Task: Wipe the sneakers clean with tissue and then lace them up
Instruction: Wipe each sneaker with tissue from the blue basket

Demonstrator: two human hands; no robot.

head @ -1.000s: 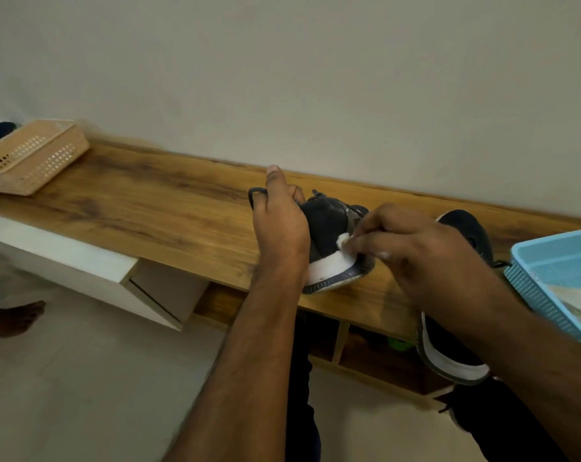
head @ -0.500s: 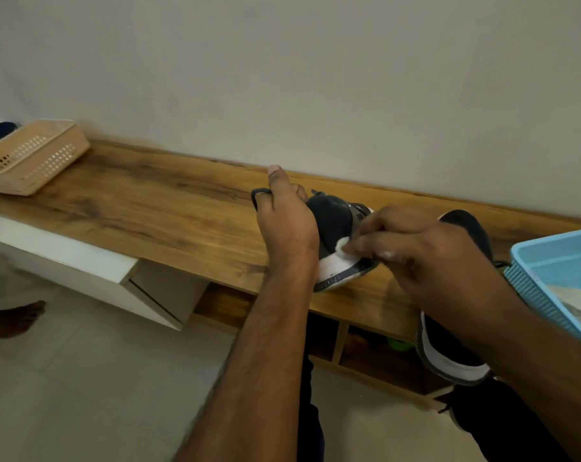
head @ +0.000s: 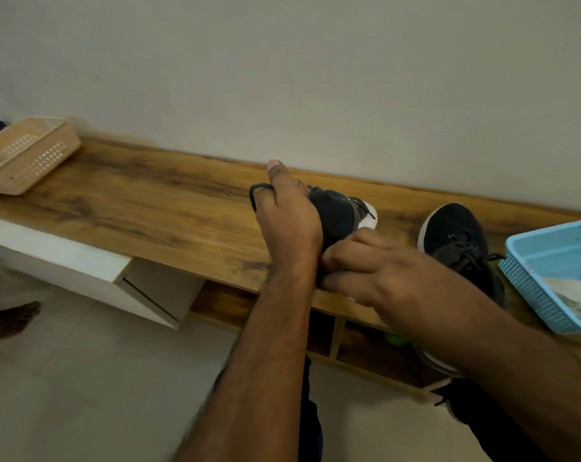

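Note:
A black sneaker (head: 336, 213) with a white sole lies tilted on the wooden bench (head: 155, 208), its white toe pointing right. My left hand (head: 289, 221) grips its heel end, thumb up, beside the black heel loop (head: 257, 191). My right hand (head: 372, 271) presses curled fingers against the sneaker's near side. The tissue is almost hidden under them; only a pale sliver (head: 353, 299) shows. A second black sneaker (head: 456, 238) with loose laces stands to the right, partly behind my right forearm.
A light blue basket (head: 529, 278) holding white tissues sits at the bench's right end. A beige perforated basket (head: 29, 155) stands at the far left. Below are a white drawer unit (head: 82, 265), open shelves and tiled floor. Someone's bare foot (head: 12, 318) shows at left.
The sneaker has turned in my left hand, so its white toe now shows at the right. My right hand slid down and left along its near side, covering the tissue.

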